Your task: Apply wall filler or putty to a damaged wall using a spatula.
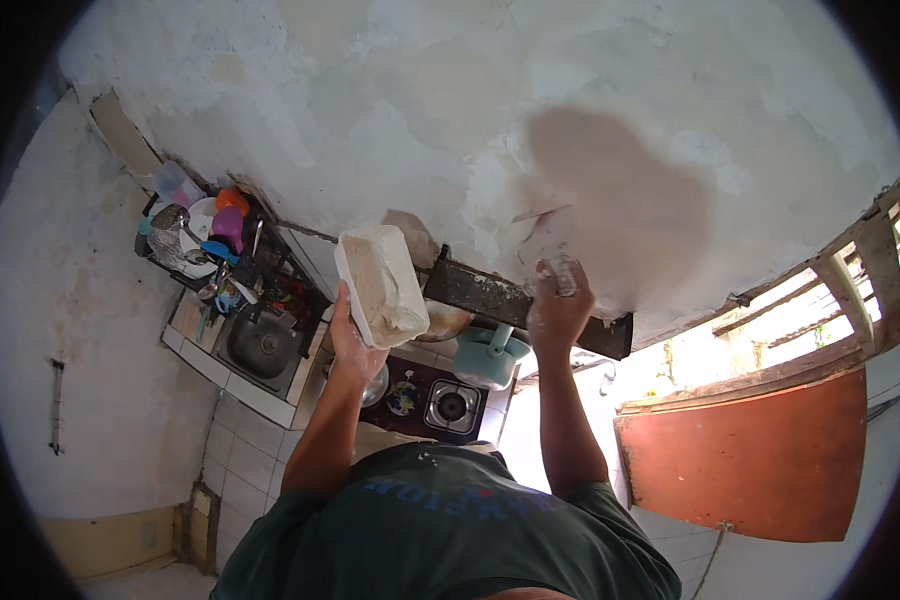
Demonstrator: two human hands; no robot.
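Note:
My left hand (352, 338) grips a white rectangular plastic tub (355, 262) by its near side. Inside the tilted tub lies pale filler paste (398, 308), smeared thickest toward its lower end. Raised in front of the wall, my right hand (560, 308) is closed round a putty knife (543, 213) whose wide, thin blade is at the wall surface. White paste coats the fingers and the tool. The plastered wall (390, 100) ahead is patchy white and grey, with my shadow falling to the right of the blade.
Below my hands, a dark ledge (475, 287) juts from the wall. Under it are a teal pot (490, 358) and a gas stove (454, 405). At left, a dish rack (202, 235) stands behind a sink (262, 345). An orange panel (745, 460) hangs below the bright window at right.

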